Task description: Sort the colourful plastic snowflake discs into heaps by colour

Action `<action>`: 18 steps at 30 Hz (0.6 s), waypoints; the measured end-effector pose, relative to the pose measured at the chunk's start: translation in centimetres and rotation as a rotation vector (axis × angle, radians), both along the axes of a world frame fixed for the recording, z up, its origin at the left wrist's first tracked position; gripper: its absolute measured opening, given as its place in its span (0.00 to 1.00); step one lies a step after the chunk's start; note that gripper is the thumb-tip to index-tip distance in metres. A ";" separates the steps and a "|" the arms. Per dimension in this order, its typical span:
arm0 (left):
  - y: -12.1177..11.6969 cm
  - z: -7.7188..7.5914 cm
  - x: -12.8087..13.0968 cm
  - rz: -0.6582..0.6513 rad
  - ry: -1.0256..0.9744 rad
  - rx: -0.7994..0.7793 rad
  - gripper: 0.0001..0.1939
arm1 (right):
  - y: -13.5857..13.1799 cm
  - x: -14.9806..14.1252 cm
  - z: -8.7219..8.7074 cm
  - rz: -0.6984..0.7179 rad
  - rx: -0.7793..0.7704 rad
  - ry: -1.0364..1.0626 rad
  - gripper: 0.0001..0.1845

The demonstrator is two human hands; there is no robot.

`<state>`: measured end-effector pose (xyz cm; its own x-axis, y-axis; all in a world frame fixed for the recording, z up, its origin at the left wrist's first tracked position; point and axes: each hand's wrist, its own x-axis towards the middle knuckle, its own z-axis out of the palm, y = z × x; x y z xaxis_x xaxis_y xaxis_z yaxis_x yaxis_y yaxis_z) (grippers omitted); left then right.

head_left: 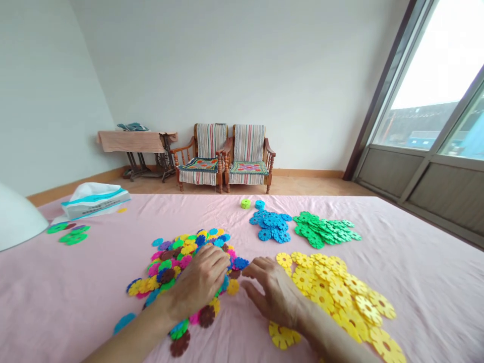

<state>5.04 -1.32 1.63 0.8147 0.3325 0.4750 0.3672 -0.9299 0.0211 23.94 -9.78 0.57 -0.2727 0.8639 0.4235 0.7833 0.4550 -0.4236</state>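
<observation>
My left hand (206,275) rests over a pile of mixed-colour plastic snowflake discs (166,275), its fingers curled down and together. Its fingertips are hidden, so what they hold, if anything, does not show. Just to the right, my right hand (274,290) hovers low with thumb and fingers apart and nothing visible between them. A dark blue snowflake disc (241,263) and a yellow snowflake disc (233,287) lie between the two hands. Yellow snowflake discs (340,292) spread beside and partly beneath my right wrist and forearm.
Beyond the hands lie blue discs (273,225) and green discs (321,229), with a small lime stack (245,203) and a small blue stack (259,204). A tissue pack (96,199), loose green discs (73,237) and a white rounded object (17,219) occupy the pink-covered table's (68,302) left side.
</observation>
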 end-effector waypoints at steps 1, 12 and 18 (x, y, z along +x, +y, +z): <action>-0.1 0.0 0.1 -0.018 -0.011 0.008 0.09 | -0.1 -0.1 0.4 -0.007 0.009 0.015 0.07; 0.0 -0.4 0.0 -0.056 -0.029 0.029 0.09 | -5.6 1.6 2.9 0.088 -0.023 -0.158 0.20; 0.4 -0.9 0.1 -0.068 -0.073 0.051 0.09 | -6.8 3.2 -0.4 0.123 -0.027 -0.439 0.19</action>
